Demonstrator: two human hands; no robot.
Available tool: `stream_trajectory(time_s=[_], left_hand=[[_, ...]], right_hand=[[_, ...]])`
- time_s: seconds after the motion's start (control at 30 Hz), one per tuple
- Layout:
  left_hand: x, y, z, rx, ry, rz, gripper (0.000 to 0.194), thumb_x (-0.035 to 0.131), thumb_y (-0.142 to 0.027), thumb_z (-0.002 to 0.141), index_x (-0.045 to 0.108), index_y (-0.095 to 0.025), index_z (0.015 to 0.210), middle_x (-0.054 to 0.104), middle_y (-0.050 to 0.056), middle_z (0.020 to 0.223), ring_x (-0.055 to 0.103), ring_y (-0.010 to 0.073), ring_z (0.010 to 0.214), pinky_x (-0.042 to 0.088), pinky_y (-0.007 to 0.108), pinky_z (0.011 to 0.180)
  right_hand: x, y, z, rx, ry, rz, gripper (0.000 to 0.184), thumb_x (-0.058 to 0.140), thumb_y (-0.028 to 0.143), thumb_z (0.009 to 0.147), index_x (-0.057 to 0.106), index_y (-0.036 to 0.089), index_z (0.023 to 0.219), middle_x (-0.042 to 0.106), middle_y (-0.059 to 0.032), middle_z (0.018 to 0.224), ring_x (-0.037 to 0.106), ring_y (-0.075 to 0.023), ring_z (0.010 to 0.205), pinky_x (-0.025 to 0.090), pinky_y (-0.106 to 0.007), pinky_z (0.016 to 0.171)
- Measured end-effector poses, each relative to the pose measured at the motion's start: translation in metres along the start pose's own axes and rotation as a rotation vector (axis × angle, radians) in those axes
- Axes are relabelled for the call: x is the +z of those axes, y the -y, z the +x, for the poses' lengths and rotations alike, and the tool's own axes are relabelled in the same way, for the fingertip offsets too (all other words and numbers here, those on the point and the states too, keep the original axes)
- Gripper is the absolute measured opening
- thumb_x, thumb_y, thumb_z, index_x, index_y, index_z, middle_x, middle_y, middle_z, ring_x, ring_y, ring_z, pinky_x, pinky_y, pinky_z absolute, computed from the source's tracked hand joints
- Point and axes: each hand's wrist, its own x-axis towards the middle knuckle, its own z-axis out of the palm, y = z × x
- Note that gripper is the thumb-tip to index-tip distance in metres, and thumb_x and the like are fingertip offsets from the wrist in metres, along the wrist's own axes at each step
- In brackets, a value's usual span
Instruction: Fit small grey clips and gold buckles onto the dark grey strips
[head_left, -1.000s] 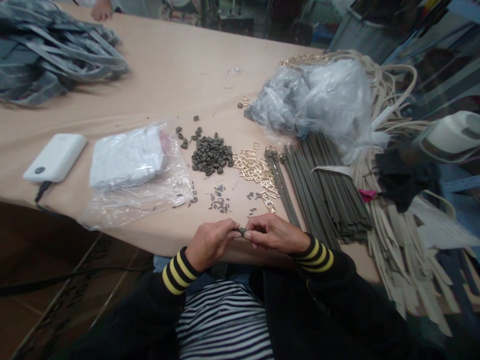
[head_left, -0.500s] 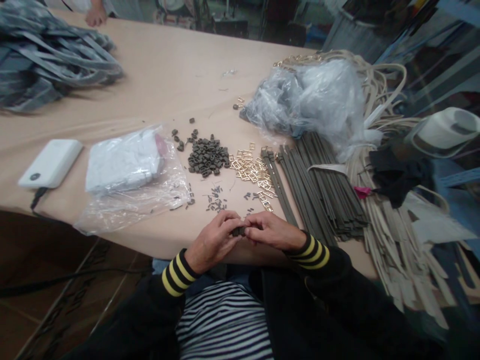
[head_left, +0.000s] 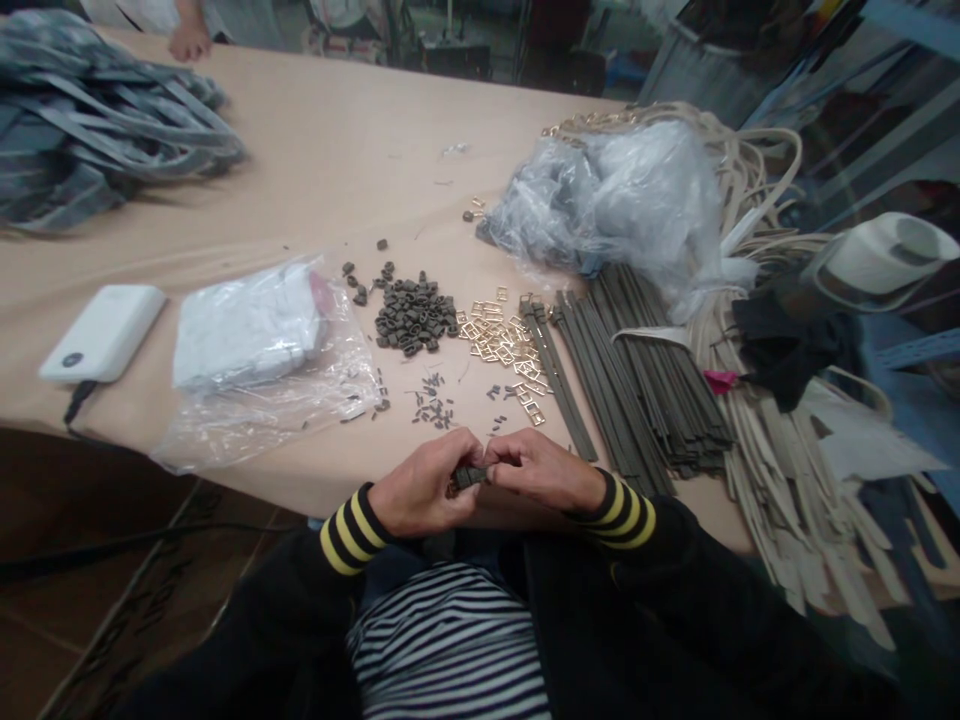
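Close to the table's front edge, my left hand (head_left: 427, 485) is closed around a short dark olive strap piece (head_left: 471, 476). A small gold-coloured glint shows at its left end, partly hidden by the fingers. My right hand (head_left: 544, 468) pinches at the right end of this piece, fingertips pressed together and nearly touching the left hand. Just beyond the hands lie small dark scraps (head_left: 433, 405), a heap of olive strap loops (head_left: 416, 316) and a spread of gold buckles (head_left: 501, 338). Long olive straps (head_left: 645, 380) lie in bundles to the right.
On the left are a plastic-wrapped white bundle (head_left: 251, 325), a white power bank (head_left: 105, 332) with a cable, and grey straps (head_left: 142, 120). Clear plastic bags (head_left: 622, 195), beige straps (head_left: 780, 500) and a white roll (head_left: 885, 260) occupy the right. Another person's hand (head_left: 189, 40) rests at the far edge.
My left hand has turned, with its thumb lower and fingers higher, so more of the olive strap piece shows. The right hand has shifted slightly and still pinches at its end.
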Motion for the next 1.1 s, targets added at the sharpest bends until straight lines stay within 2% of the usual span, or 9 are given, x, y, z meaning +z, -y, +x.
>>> stream_trajectory(time_s=[0.17,0.27,0.33,0.53,0.7,0.77,0.87,0.97,1.1], left_hand=[[0.006,0.007,-0.002,-0.106,-0.080,-0.101,0.017,0.043,-0.011,0.065,0.043,-0.016,0.081,0.045,-0.003,0.067,0.042,0.0082,0.057,0.038,0.019,0.051],[0.010,0.010,-0.003,-0.128,-0.152,-0.079,0.017,0.044,-0.013,0.068,0.044,-0.016,0.085,0.046,-0.002,0.067,0.043,0.0080,0.054,0.039,0.019,0.050],[0.011,0.011,-0.004,-0.111,-0.174,-0.054,0.017,0.044,-0.014,0.071,0.045,-0.016,0.088,0.048,-0.002,0.068,0.045,0.0084,0.055,0.040,0.020,0.051],[0.010,0.012,-0.006,-0.079,-0.130,-0.024,0.014,0.040,-0.017,0.077,0.043,-0.016,0.091,0.052,0.001,0.073,0.052,0.0116,0.064,0.043,0.024,0.058],[0.010,0.011,-0.005,-0.052,-0.101,-0.023,0.020,0.039,-0.015,0.076,0.044,-0.015,0.096,0.056,0.005,0.084,0.052,0.0135,0.073,0.043,0.026,0.063],[0.010,0.009,-0.004,-0.088,-0.089,-0.090,0.018,0.042,-0.016,0.075,0.046,-0.015,0.093,0.055,0.003,0.079,0.051,0.0124,0.069,0.043,0.025,0.061],[0.008,0.006,-0.004,-0.179,-0.061,-0.349,0.018,0.047,-0.019,0.074,0.047,-0.015,0.092,0.054,0.001,0.076,0.051,0.0099,0.063,0.045,0.023,0.059],[0.004,0.005,-0.005,-0.245,-0.059,-0.587,0.023,0.052,-0.022,0.072,0.047,-0.015,0.093,0.055,0.003,0.082,0.054,0.0104,0.068,0.047,0.025,0.063],[0.000,0.008,-0.004,-0.334,-0.092,-0.728,0.023,0.056,-0.027,0.071,0.050,-0.014,0.090,0.056,0.001,0.075,0.054,0.0100,0.065,0.048,0.025,0.063]], right_hand=[[0.000,-0.004,0.004,-0.008,-0.051,0.041,0.011,0.044,0.017,0.066,0.045,0.015,0.055,0.035,0.0067,0.046,0.031,-0.0054,0.044,0.023,-0.018,0.042],[0.002,-0.005,0.004,-0.027,-0.102,0.073,0.003,0.044,0.017,0.067,0.046,0.015,0.066,0.036,0.0079,0.046,0.031,-0.0057,0.042,0.022,-0.018,0.041],[0.003,-0.006,0.003,-0.060,-0.139,0.062,0.007,0.044,0.016,0.069,0.043,0.017,0.075,0.037,0.0087,0.048,0.033,-0.0062,0.043,0.023,-0.018,0.042],[0.004,-0.005,0.001,-0.200,-0.257,-0.183,0.008,0.051,0.016,0.070,0.043,0.018,0.072,0.042,0.0053,0.060,0.041,-0.0085,0.056,0.031,-0.020,0.054],[0.005,-0.004,0.000,-0.140,-0.185,-0.111,0.010,0.047,0.012,0.073,0.039,0.019,0.073,0.044,0.0068,0.055,0.046,-0.0075,0.049,0.036,-0.020,0.054],[0.005,-0.004,-0.001,-0.105,-0.114,-0.008,0.009,0.045,0.012,0.074,0.038,0.019,0.073,0.044,0.0072,0.054,0.048,-0.0067,0.045,0.037,-0.019,0.050],[0.003,-0.005,0.000,-0.042,-0.025,0.150,0.010,0.045,0.013,0.073,0.037,0.018,0.071,0.045,0.0074,0.053,0.048,-0.0059,0.041,0.034,-0.015,0.041],[0.001,-0.010,0.000,0.001,-0.031,0.197,0.011,0.046,0.013,0.071,0.036,0.018,0.070,0.044,0.0084,0.048,0.046,-0.0052,0.038,0.030,-0.013,0.036],[0.000,-0.016,-0.001,0.025,-0.028,0.223,0.010,0.047,0.014,0.070,0.037,0.018,0.070,0.047,0.0076,0.047,0.046,-0.0055,0.038,0.032,-0.013,0.036]])
